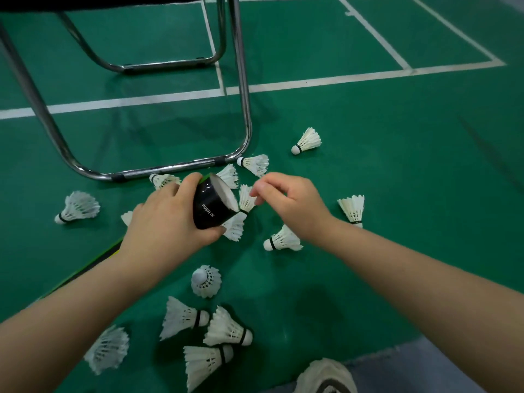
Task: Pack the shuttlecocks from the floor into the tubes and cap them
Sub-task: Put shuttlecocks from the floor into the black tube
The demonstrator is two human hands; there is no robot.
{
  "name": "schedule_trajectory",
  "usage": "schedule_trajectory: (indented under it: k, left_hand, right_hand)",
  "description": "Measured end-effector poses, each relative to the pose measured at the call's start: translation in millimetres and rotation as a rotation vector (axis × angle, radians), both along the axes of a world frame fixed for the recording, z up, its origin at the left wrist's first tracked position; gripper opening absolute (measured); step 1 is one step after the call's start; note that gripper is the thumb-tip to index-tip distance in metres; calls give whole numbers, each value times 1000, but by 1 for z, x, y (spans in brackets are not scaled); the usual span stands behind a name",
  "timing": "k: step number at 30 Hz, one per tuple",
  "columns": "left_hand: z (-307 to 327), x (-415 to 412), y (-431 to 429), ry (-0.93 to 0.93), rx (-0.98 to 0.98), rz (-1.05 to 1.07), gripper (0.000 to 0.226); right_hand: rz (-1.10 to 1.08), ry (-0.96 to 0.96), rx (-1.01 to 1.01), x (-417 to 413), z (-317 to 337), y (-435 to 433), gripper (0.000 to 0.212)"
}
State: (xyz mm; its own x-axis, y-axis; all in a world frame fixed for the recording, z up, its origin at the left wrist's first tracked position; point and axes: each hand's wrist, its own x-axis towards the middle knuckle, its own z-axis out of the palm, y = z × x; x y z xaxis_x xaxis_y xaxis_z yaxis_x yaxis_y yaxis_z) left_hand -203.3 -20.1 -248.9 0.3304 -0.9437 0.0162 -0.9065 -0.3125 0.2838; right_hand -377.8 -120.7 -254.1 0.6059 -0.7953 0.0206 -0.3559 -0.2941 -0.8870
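Left hand grips the black cardboard tube, open mouth tilted rightward; just beside that mouth, the right hand pinches a white feathered shuttlecock by its skirt. Loading step, I judge: next, the cork must enter first, squarely.

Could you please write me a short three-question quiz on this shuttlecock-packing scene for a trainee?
1. True or false: the left hand grips the black cylindrical tube printed PUSH IN.
2. Multiple choice: the right hand pinches a white feather shuttlecock that is A) deep inside the tube, B) just beside the tube's open mouth, C) behind the left wrist.
3. Fill in: the loose shuttlecocks lie on a ___ court floor with white lines.
Key: 1 true; 2 B; 3 green.
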Motion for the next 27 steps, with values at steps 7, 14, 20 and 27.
schedule_trajectory:
  k: [7, 14, 20, 27]
  left_hand:
    - [11, -3, 33, 1, 44, 20, 85]
    - [2, -10, 58, 32, 85, 54, 81]
    - [4, -4, 68, 60, 87, 109, 79]
    - [3, 13, 80, 43, 138, 166, 79]
  right_hand:
    - [-161, 177, 66, -43, -39, 35, 22]
    - [160, 539, 168, -34, -97, 105, 21]
    - [346, 559, -160, 16, -100, 94, 46]
    - [439, 700, -323, 76, -124, 80, 52]
